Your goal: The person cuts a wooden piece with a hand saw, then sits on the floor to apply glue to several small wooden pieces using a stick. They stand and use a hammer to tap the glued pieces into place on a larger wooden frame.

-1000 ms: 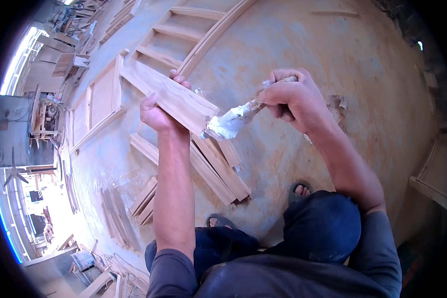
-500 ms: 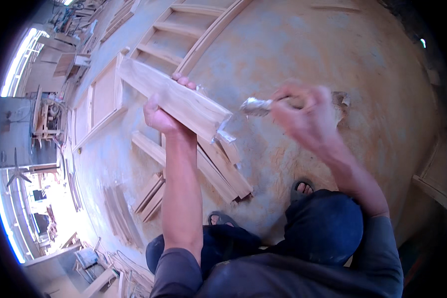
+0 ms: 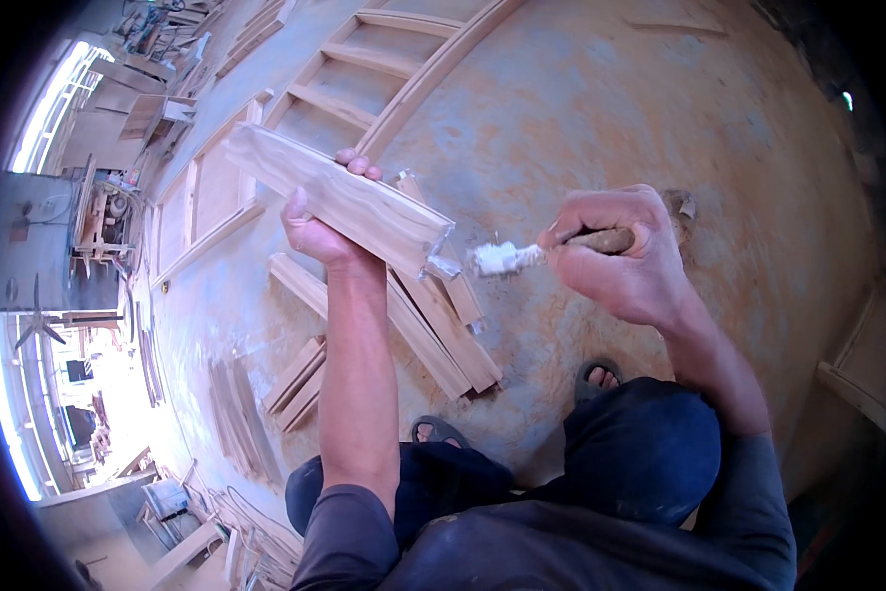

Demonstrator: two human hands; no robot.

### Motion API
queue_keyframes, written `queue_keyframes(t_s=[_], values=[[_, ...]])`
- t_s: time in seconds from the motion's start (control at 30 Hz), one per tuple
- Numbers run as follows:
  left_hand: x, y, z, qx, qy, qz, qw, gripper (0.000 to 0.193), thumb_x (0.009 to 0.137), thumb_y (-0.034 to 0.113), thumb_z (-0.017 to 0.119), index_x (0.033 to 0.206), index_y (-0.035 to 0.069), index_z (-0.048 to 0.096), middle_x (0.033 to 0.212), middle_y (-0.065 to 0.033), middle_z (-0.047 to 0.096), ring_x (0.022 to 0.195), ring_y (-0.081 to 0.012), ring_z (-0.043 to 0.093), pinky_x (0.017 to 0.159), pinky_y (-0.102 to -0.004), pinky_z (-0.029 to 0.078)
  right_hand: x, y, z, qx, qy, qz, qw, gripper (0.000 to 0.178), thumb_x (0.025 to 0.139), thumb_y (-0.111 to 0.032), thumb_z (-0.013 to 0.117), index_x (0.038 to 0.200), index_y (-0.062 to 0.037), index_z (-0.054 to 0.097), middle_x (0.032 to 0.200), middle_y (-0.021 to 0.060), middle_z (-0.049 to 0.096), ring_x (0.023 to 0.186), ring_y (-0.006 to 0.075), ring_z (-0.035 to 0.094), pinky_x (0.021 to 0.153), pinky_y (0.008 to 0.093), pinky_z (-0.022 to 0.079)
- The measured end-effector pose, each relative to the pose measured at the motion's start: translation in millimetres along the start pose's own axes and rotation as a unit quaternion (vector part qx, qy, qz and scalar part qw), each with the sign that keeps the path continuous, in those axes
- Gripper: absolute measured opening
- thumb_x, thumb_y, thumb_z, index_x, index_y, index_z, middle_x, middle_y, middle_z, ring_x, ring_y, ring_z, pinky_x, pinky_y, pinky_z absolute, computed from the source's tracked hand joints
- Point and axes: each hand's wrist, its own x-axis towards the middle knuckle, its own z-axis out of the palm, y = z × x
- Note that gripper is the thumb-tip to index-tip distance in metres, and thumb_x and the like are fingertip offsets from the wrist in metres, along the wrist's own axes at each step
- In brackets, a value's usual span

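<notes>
My left hand point(image 3: 315, 234) grips a long pale wooden board point(image 3: 349, 195) from below, thumb on the near side and fingertips over the far edge. The board is held tilted, its near end lower right, where whitish wet stuff clings to the cut end. In my right hand point(image 3: 625, 258) is a brush point(image 3: 502, 258), its brown handle closed in the fist. The brush head is coated in white paste and is just right of the board's end, with a small gap between them. Beneath the board, several more wooden boards point(image 3: 428, 335) lie on the floor.
A ladder-like wooden frame point(image 3: 369, 61) lies beyond the board, with a panelled frame point(image 3: 206, 202) to its left. Shorter wood pieces point(image 3: 297, 384) rest near my left forearm. A small dark object with something white point(image 3: 681, 204) sits behind my right hand. A standing fan point(image 3: 37, 325) is far left.
My right hand has shifted slightly right and down. The brush head has dropped and now shows its white-coated side beside the board's end. My left hand still holds the board almost in place.
</notes>
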Motion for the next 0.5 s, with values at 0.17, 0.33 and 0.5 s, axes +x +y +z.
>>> queue_keyframes(t_s=[0.17, 0.33, 0.5], values=[[-10.7, -5.9, 5.0, 0.025, 0.002, 0.019, 1.0, 0.058, 0.077, 0.038, 0.052, 0.121, 0.0, 0.052, 0.102, -0.0231, 0.063, 0.086, -0.0362, 0.062, 0.081, -0.05, 0.052, 6.8, 1.4, 10.6, -0.001, 0.089, 0.012, 0.996, 0.007, 0.081, -0.003, 0.066, 0.082, 0.0026, 0.07, 0.065, 0.0004, 0.059, 0.055, 0.0048, 0.049, 0.049, 0.0241, 0.034], [-17.0, -1.3, 20.6, 0.067, -0.041, 0.015, 0.997, 0.057, 0.073, 0.022, 0.064, 0.126, 0.006, 0.051, 0.108, -0.0254, 0.064, 0.094, -0.0406, 0.064, 0.085, -0.0525, 0.053, 11.2, 9.2, -16.4, 0.163, 0.298, 0.084, 0.937, 0.014, 0.085, -0.011, 0.066, 0.089, 0.0022, 0.069, 0.063, 0.0026, 0.055, 0.049, 0.0075, 0.045, 0.046, 0.0241, 0.034], [-12.0, 14.7, 31.9, 0.214, -0.043, 0.047, 0.975, 0.06, 0.068, 0.007, 0.072, 0.125, 0.007, 0.054, 0.103, -0.0196, 0.066, 0.094, -0.0359, 0.065, 0.087, -0.0489, 0.053, 21.2, 7.1, -40.7, 0.295, 0.313, 0.049, 0.902, 0.013, 0.089, -0.012, 0.065, 0.092, 0.0004, 0.065, 0.064, 0.0025, 0.056, 0.049, 0.0092, 0.049, 0.042, 0.0235, 0.036]])
